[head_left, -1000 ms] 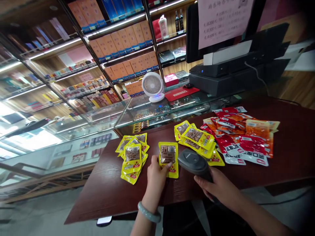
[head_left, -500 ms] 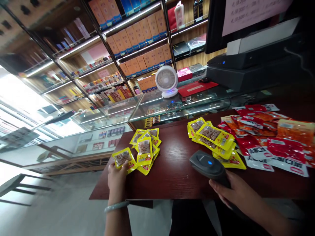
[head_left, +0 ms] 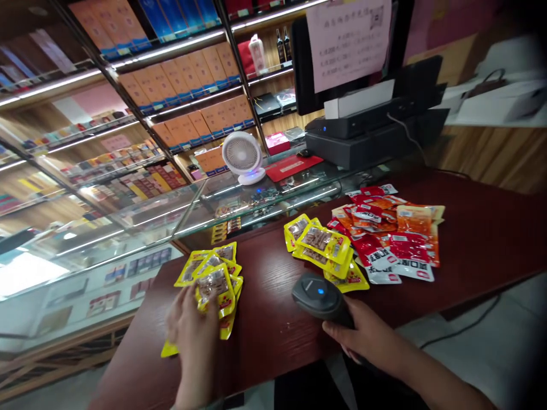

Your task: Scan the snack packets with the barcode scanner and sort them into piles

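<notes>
My right hand (head_left: 359, 330) is wrapped round the handle of a dark barcode scanner (head_left: 318, 297), which shows a blue light and points left over the table. My left hand (head_left: 194, 324), slightly blurred, has its thumb and fingers on the edge of the top yellow snack packet (head_left: 216, 287) in the left pile. Another yellow packet (head_left: 170, 348) pokes out from under that hand, mostly hidden. Beyond the scanner lies a second pile of yellow snack packets (head_left: 322, 242). Red and orange snack packets (head_left: 384, 228) are heaped to its right.
The dark red wooden table (head_left: 269, 319) butts against a glass display counter (head_left: 273, 199). On the glass stand a white fan (head_left: 243, 156), a red mat (head_left: 293, 167) and a black till unit (head_left: 342, 145) below a monitor (head_left: 301, 68). Stocked shelves line the back wall.
My view has turned to the right. My left hand has let go of the packet at the pile's left and moved onto the top packet. The right hand still holds the barcode scanner.
</notes>
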Motion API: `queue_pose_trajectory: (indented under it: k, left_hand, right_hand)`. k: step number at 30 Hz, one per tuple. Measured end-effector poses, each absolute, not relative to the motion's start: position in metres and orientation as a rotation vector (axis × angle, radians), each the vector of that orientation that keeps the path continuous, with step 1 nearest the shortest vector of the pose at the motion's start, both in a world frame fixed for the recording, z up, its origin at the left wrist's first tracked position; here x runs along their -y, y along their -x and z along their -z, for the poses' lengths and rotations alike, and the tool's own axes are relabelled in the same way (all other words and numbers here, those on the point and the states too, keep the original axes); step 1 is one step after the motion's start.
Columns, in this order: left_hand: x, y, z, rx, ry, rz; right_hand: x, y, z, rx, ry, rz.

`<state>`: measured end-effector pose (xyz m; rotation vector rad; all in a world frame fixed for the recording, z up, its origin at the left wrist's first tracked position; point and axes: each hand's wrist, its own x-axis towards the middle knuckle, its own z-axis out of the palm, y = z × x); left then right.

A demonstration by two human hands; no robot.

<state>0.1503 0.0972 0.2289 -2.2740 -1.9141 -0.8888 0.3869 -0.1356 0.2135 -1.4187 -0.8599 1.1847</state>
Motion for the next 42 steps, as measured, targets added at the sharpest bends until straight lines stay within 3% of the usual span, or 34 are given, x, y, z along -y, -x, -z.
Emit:
queue_pose_trajectory:
  k: [2,6,15,29,42]
  left_hand:
    - [-0.077,-0.200,-0.229,1.627,2.574,0.951]
    - [-0.050,-0.296,-0.225,1.367,2.937,0.700]
    - [-0.052,-0.387,-0.231,1.502,2.895,0.451]
    - [-0.056,-0.324,-0.233,1.736,3.142,1.038]
    - [-0.093,-0.223,-0.237,2.038,2.712,0.917]
  right_hand:
    - [0.138,-0.391,-0.215,0.850,1.443,-1.147]
    - [0.146,-0.401,-0.217,0.861,1.483,-1.051]
    - [0.168,-0.422,-0.210,0.768,1.552,-0.918]
    - [0.132,-0.409,-0.237,0.868,1.519,-0.871]
    - [0.091,-0.376,-0.236,1.037,1.487,-1.024]
